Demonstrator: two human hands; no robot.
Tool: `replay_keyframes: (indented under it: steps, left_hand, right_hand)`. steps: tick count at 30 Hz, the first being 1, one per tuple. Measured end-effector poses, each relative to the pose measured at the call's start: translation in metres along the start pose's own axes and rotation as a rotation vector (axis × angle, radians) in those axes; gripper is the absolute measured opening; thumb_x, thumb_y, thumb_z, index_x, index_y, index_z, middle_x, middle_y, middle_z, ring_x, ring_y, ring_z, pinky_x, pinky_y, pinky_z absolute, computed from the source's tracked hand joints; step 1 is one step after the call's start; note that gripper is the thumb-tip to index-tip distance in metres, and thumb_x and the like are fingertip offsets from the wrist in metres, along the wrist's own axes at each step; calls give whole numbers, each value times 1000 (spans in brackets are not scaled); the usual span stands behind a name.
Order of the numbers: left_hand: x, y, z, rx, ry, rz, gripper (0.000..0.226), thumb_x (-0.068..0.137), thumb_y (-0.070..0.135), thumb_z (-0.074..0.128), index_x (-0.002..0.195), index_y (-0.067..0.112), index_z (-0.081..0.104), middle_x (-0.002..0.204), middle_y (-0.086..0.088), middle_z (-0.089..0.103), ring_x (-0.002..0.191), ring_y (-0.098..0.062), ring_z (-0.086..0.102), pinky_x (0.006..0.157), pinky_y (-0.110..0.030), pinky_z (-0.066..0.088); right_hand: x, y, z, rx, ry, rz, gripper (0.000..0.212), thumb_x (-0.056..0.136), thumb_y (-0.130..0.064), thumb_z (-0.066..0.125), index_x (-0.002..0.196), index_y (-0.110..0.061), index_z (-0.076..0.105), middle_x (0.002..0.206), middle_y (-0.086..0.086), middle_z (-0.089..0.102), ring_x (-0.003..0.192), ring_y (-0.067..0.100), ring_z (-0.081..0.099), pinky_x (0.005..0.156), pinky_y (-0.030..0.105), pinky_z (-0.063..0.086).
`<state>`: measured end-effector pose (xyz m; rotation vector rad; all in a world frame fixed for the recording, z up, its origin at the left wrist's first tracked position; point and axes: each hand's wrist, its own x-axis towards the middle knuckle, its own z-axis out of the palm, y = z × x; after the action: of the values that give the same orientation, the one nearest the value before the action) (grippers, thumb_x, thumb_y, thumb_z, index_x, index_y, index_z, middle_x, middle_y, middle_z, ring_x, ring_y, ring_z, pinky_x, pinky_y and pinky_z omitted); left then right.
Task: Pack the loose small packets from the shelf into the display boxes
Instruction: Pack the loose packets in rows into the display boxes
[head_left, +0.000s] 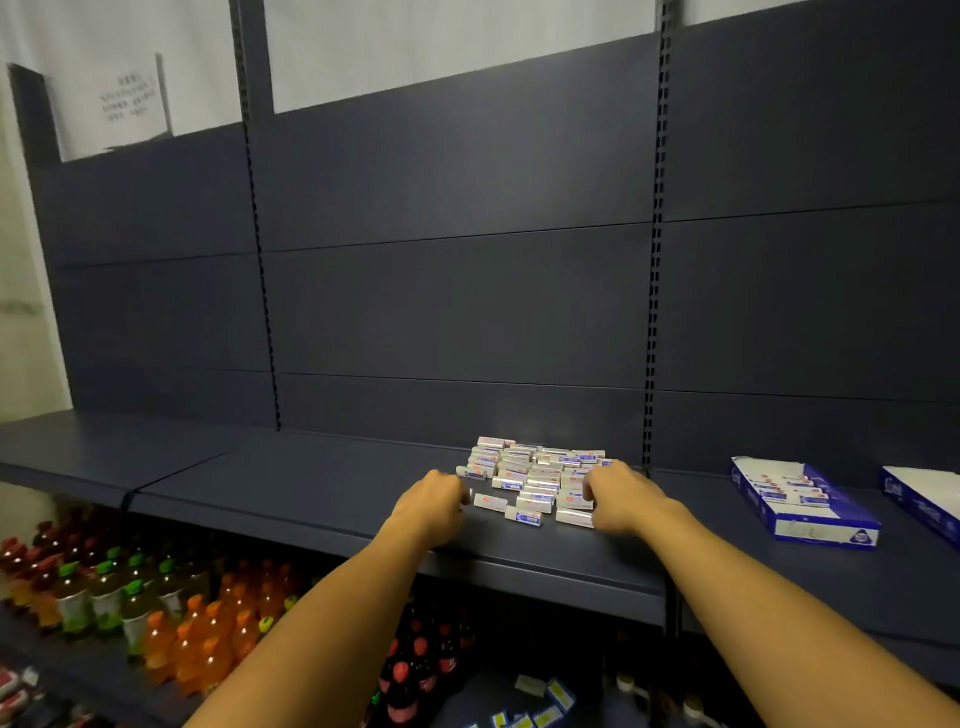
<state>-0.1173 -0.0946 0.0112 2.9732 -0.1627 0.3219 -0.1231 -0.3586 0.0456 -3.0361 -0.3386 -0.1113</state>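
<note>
A pile of several small white packets (535, 475) with red and blue print lies on the dark shelf (322, 483). My left hand (434, 501) is at the pile's left front edge, fingers curled, and a white packet sliver shows at its fingertips. At the pile's right front edge my right hand (621, 499) curls its fingers onto the packets there. Right of the pile lies an open blue-and-white display box (826, 525) with several packets inside. A second display box (922, 501) is cut off by the right edge.
A slotted upright post (652, 364) rises behind the pile, between it and the boxes. On the lower shelf stand orange bottles (208, 644), green-capped bottles (109, 592) and dark red-capped bottles (415, 670). Small yellow-and-blue boxes (550, 701) lie below.
</note>
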Motion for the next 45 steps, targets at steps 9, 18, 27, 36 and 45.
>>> replay_keyframes:
  steps: [9, 18, 27, 36, 45]
  left_hand:
    - [67, 8, 5, 59, -42, 67, 33, 94, 8, 59, 124, 19, 69, 125, -8, 63, 107, -29, 63, 92, -41, 55]
    - [109, 11, 14, 36, -338, 257, 26, 96, 19, 66, 120, 17, 74, 122, -4, 70, 107, -22, 64, 99, -39, 53]
    - [117, 9, 1, -9, -335, 338, 23, 89, 19, 75, 111, 11, 71, 111, -7, 70, 98, -23, 65, 87, -34, 56]
    - [120, -31, -14, -157, -125, 317, 30, 79, 20, 86, 106, 15, 74, 97, 2, 66, 90, -15, 61, 74, -24, 48]
    - [111, -54, -7, -271, -150, 309, 34, 77, 21, 88, 108, 15, 76, 106, -2, 72, 97, -14, 64, 85, -26, 53]
  right_hand:
    - [64, 8, -5, 81, 34, -70, 35, 83, 0, 58, 111, -16, 72, 115, 7, 65, 98, 26, 66, 88, 40, 58]
    - [100, -6, 4, 117, -47, -190, 15, 83, -6, 74, 94, -14, 80, 97, 3, 75, 88, 18, 70, 82, 34, 60]
    - [104, -24, -7, 114, -95, -216, 7, 78, -13, 82, 82, -18, 80, 73, -15, 67, 72, 1, 63, 68, 24, 53]
    - [104, -47, 13, 117, -194, -173, 16, 73, -11, 87, 87, -15, 79, 86, -1, 76, 84, 13, 70, 84, 34, 59]
    - [98, -58, 15, 136, -249, -77, 29, 72, -12, 90, 96, -10, 74, 88, 1, 72, 91, 21, 70, 86, 39, 59]
